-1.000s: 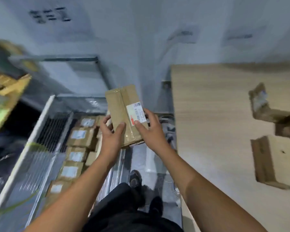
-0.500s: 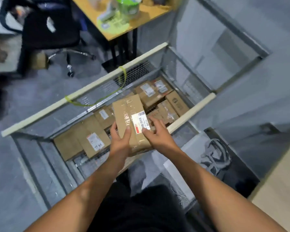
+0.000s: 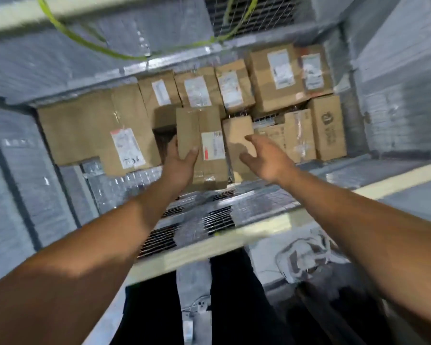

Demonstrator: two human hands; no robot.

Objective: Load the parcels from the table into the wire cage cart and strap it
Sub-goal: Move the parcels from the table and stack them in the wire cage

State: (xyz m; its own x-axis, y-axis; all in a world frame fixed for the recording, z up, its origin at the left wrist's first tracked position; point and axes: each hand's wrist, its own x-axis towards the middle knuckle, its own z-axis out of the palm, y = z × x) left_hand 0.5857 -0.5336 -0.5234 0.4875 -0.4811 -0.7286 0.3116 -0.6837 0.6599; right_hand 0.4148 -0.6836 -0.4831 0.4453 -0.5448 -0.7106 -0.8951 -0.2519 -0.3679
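A brown cardboard parcel (image 3: 204,135) with a white and red label is low inside the wire cage cart (image 3: 234,235), among the other boxes. My left hand (image 3: 181,163) grips its left edge, thumb on top. My right hand (image 3: 264,158) is off the parcel, just to its right, with fingers spread. Several labelled cardboard parcels (image 3: 276,75) fill the cart's floor along the far side. A large flat box (image 3: 92,130) lies at the left. A yellow-green strap (image 3: 90,42) hangs loose over the cart's far rail.
The cart's cream top rails run across the near side (image 3: 383,181) and the far side (image 3: 23,11), with mesh walls all round. Bare mesh floor (image 3: 125,183) shows in front of the large box. My dark trousers (image 3: 234,295) stand against the near wall.
I have leaned over the cart and lowered the parcel down among the stacked boxes. My right hand has let go of it and opened; my left hand still holds it.
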